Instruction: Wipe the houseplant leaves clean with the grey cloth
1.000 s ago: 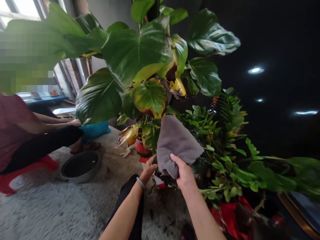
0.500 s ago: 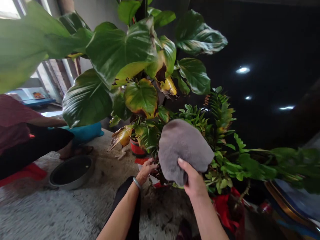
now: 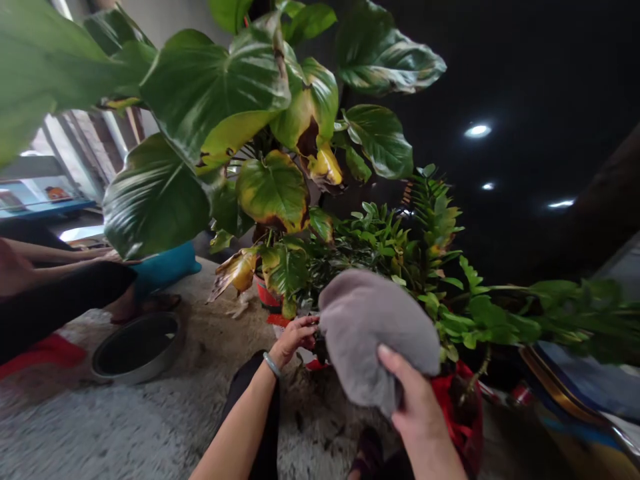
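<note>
My right hand point(image 3: 417, 393) grips a soft grey cloth point(image 3: 375, 333), thumb on top, the cloth fanned out in front of it. To its left, my left hand point(image 3: 295, 339), with a pale bangle at the wrist, has its fingers bent in at the low plant's base beside the cloth; whatever they hold is too dark to make out. Behind the cloth grows a low leafy green plant point(image 3: 370, 233). Above and to the left spreads a large-leaved potted plant point(image 3: 273, 190) with yellow and brown edges, its red pot point(image 3: 268, 293) partly hidden by leaves.
At the left a seated person's leg point(image 3: 65, 293) and hands show near a blue bag point(image 3: 167, 267). A grey basin point(image 3: 137, 347) stands on the rough concrete floor point(image 3: 100, 427). A red bag point(image 3: 463, 427) sits at lower right, below trailing green stems point(image 3: 500, 320).
My right hand and the cloth have moved down and slightly right, away from the leaves. My left hand stays at the same spot by the plant's base. The seated person's arms have shifted.
</note>
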`<state>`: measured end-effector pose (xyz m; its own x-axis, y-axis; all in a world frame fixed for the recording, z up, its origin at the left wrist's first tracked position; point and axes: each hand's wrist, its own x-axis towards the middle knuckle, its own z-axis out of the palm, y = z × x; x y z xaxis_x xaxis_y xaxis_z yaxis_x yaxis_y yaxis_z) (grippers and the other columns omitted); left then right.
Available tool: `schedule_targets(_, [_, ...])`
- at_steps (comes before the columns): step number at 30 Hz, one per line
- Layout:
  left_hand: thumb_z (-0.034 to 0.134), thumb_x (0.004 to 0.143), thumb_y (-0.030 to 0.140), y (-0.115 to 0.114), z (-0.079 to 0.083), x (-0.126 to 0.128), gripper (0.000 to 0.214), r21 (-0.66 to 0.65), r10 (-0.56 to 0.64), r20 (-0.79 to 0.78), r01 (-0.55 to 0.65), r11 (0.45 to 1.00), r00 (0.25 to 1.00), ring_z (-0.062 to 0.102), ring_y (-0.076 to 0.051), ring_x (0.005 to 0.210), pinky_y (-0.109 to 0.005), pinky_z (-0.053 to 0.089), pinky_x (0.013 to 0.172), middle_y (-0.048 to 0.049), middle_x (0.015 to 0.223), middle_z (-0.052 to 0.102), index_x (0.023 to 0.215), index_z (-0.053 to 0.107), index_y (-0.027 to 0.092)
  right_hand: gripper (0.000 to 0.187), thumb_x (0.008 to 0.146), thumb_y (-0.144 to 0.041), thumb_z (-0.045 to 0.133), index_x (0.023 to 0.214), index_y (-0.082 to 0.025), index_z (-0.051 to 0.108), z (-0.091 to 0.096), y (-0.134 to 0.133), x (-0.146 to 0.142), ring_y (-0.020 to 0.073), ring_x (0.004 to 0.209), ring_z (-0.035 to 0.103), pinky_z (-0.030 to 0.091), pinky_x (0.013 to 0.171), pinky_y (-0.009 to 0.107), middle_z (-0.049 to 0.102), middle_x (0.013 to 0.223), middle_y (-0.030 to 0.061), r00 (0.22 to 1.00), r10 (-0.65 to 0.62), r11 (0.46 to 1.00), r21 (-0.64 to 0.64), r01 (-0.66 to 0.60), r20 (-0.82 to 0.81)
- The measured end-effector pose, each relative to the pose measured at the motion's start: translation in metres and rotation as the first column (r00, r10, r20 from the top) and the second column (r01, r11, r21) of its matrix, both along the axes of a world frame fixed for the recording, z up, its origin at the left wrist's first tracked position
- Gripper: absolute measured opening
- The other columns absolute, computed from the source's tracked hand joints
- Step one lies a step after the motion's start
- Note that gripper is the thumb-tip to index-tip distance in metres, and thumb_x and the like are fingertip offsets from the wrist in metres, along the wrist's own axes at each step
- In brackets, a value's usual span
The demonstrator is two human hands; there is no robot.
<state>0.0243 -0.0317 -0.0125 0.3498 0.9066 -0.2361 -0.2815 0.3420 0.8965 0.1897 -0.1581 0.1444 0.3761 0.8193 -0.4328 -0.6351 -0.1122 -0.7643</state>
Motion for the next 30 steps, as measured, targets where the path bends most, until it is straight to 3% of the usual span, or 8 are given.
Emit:
schedule_targets(4, [0.084,0.048,0.032,-0.001,0.008,0.002,0.044,-0.047,0.041,0.051,-0.039,0.998,0.998,0.054,-0.008,0.049,-0.025,0.045,0.054,-0.0001,0.079,0.066,0.081,0.062,0.015,0.046,0.037,-0.016,0.083,0.081,-0.023,0.072,0.005,0.035,0.019,0.0177,0.078,0.071,0.058,0.068,0.025,0.076,0.08,-0.0028,0.966,-0.26,0.96,0.109,0.259,-0.008])
schedule_targets(9, [0.087,0.046,0.036,0.0,0.01,0.003,0.056,-0.068,0.082,0.113,-0.074,0.995,0.99,0.052,-0.007,0.043,-0.024,0.044,0.051,0.0041,0.07,0.064,0.092,0.061,0.017,0.033,0.038,-0.022,0.085,0.068,-0.02,0.072,-0.059,0.002,0.0,0.0229,0.073,0.072,0.06,0.063,0.03,0.076,0.072,0.0024,0.996,-0.075,0.971,-0.232,0.062,-0.046])
schedule_targets(12, [0.086,0.048,0.038,0.001,0.006,0.004,0.049,-0.062,0.042,0.114,-0.035,0.997,0.993,0.048,-0.007,0.041,-0.024,0.043,0.05,0.0064,0.055,0.057,0.083,0.061,0.015,0.027,0.042,-0.025,0.087,0.064,-0.019,0.071,-0.079,-0.031,-0.007,0.0292,0.085,0.072,0.06,0.072,0.035,0.075,0.068,0.0062,0.996,0.079,0.973,-0.217,-0.083,-0.029])
schedule_targets(15, [0.086,0.049,0.034,0.002,0.004,0.006,0.04,-0.054,0.006,0.116,0.0,0.999,0.993,0.047,-0.006,0.041,-0.024,0.043,0.051,0.005,0.053,0.056,0.071,0.059,0.014,0.028,0.047,-0.026,0.086,0.071,-0.02,0.073,-0.062,-0.032,0.006,0.0308,0.095,0.07,0.058,0.081,0.038,0.076,0.073,0.0058,0.997,0.069,0.996,-0.066,-0.067,0.018])
schedule_targets(19, [0.086,0.05,0.035,0.001,0.006,0.009,0.042,-0.07,0.073,0.139,-0.064,0.995,0.988,0.05,-0.008,0.043,-0.024,0.043,0.049,0.0029,0.061,0.062,0.076,0.059,0.015,0.042,0.049,-0.026,0.082,0.09,-0.023,0.072,-0.018,0.01,0.024,0.0251,0.1,0.068,0.057,0.084,0.035,0.077,0.091,0.0015,0.993,-0.121,0.986,0.113,0.12,0.002])
schedule_targets(22, [0.087,0.048,0.038,0.0,0.008,0.01,0.049,-0.091,0.13,0.151,-0.117,0.989,0.98,0.051,-0.008,0.044,-0.025,0.046,0.05,-0.0001,0.078,0.068,0.081,0.058,0.017,0.04,0.047,-0.016,0.079,0.086,-0.023,0.072,-0.014,0.033,0.017,0.0188,0.083,0.071,0.059,0.072,0.028,0.077,0.086,-0.0012,0.966,-0.245,0.964,0.088,0.252,-0.081])
schedule_targets(26, [0.088,0.046,0.042,0.001,0.006,0.01,0.047,-0.036,0.02,0.139,-0.015,0.999,0.99,0.045,-0.006,0.041,-0.024,0.043,0.049,0.0043,0.059,0.059,0.072,0.06,0.015,0.031,0.043,-0.014,0.082,0.071,-0.02,0.072,-0.049,0.012,-0.006,0.02,0.069,0.071,0.059,0.062,0.028,0.076,0.073,0.0007,0.986,-0.121,0.975,-0.199,0.096,-0.119])
schedule_targets(30, [0.087,0.048,0.039,0.003,0.001,0.008,0.039,-0.021,0.018,0.078,-0.016,1.0,0.997,0.041,-0.007,0.041,-0.023,0.038,0.05,0.0062,0.047,0.049,0.068,0.065,0.014,0.034,0.042,-0.025,0.089,0.071,-0.016,0.074,-0.051,-0.021,-0.022,0.0274,0.086,0.072,0.059,0.076,0.034,0.077,0.078,0.0069,0.965,0.19,0.963,-0.156,-0.219,-0.183])
